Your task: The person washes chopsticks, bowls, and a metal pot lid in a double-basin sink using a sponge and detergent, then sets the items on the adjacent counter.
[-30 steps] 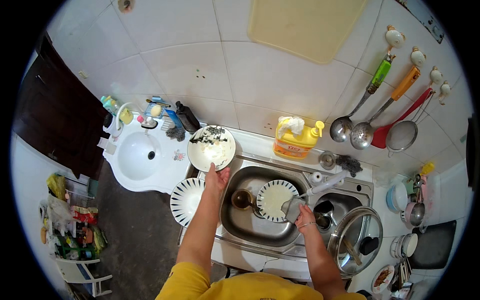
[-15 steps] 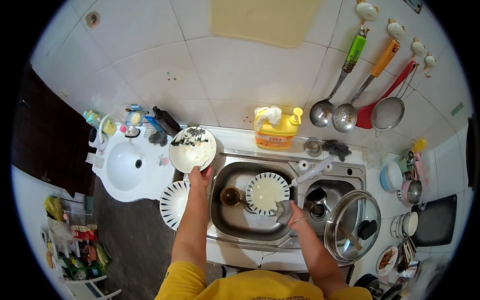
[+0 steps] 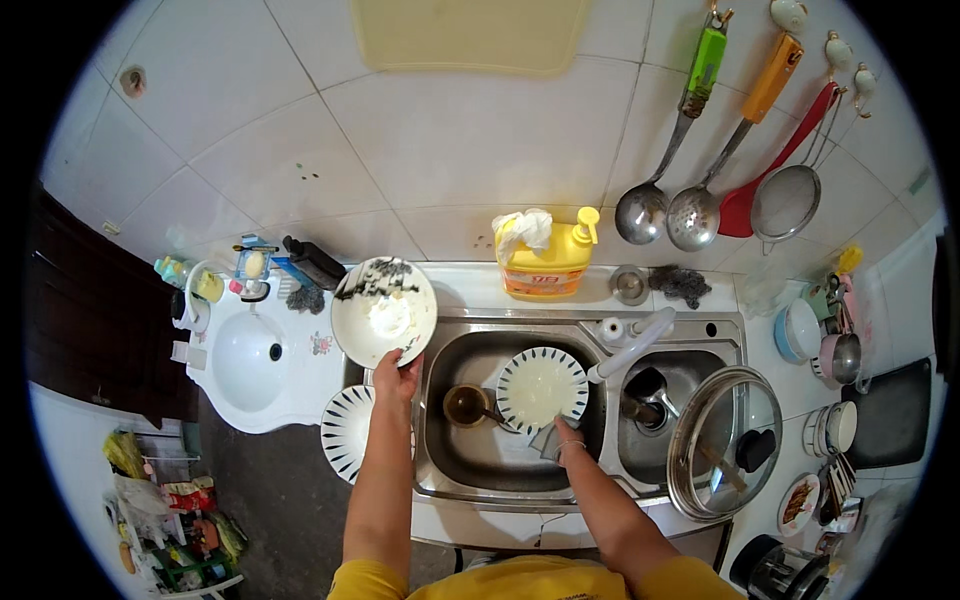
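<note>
My left hand point(image 3: 397, 376) grips the lower rim of a white dish point(image 3: 378, 335) with a black ink-like pattern. It is tilted above the left edge of the sink, and whitish patches show on its surface. In the large sink basin point(image 3: 510, 470), my right hand point(image 3: 568, 442) is closed on a grey cloth point(image 3: 546, 441). The cloth touches the near rim of a white plate point(image 3: 540, 385) with dark dashes round its edge and cloudy liquid inside. Left of that plate sits a small brown bowl-like vessel point(image 3: 464, 403) with a dark handle.
Another dashed plate point(image 3: 345, 432) rests left of the sink. Behind stands a yellow pump bottle point(image 3: 543, 268); a white faucet point(image 3: 635, 347) reaches over the basin. A glass lid point(image 3: 722, 440) covers part of the small right basin. Ladles point(image 3: 642, 212) hang on the wall.
My right hand and the cloth have moved left and slightly down along the plate's near rim. The left hand still holds the patterned dish. The whole view has shifted slightly.
</note>
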Demonstrator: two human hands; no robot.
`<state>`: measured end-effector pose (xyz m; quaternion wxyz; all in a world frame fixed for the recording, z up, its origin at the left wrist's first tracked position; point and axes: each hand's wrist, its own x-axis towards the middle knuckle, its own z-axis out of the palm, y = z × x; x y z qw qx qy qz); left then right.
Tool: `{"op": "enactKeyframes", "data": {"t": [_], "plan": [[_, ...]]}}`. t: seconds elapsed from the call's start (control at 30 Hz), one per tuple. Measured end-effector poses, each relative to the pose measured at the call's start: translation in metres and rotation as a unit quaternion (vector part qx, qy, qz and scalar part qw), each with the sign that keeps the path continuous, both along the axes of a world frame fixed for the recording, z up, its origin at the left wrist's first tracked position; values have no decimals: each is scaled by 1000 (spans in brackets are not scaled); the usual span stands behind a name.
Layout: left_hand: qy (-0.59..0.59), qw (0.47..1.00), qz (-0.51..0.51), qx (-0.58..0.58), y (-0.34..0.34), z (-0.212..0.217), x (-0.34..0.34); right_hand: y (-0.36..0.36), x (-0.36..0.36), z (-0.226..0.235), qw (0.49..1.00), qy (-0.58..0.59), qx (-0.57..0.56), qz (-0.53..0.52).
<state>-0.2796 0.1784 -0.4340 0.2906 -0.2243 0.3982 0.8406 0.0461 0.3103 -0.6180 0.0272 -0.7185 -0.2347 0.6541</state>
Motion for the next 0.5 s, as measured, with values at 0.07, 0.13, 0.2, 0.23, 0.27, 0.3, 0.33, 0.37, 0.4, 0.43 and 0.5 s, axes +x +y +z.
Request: {"op": "enactKeyframes", "data": {"t": [0.07, 0.13, 0.2, 0.23, 0.27, 0.3, 0.33, 0.37, 0.4, 0.43, 0.5], "plan": [[4, 1000, -11, -13, 23, 25, 19, -7, 8, -52, 992, 108, 10, -61], [40, 998, -55, -11, 26, 38, 36, -6, 0, -37, 994, 92, 27, -58], [31, 996, -76, -39, 31, 51, 57, -5, -1, -18, 990, 112, 51, -74], [31, 993, -104, -52, 29, 53, 65, -5, 1, -17, 990, 106, 70, -65], [30, 989, -132, -66, 26, 54, 73, -5, 3, -17, 989, 100, 89, -56], [20, 983, -159, -94, 21, 49, 79, -6, 5, -15, 989, 94, 105, -48], [34, 972, -193, -129, 16, 46, 83, -5, 8, -12, 990, 88, 104, -38], [42, 972, -188, -136, 13, 43, 91, -4, 13, -9, 991, 81, 103, -29], [49, 971, -184, -144, 12, 45, 99, -5, 17, -3, 992, 75, 101, -21], [59, 968, -189, -157, 10, 45, 103, -4, 20, 9, 991, 87, 101, -12], [79, 960, -197, -181, 6, 46, 111, 1, 26, 40, 988, 112, 104, 6]]}}
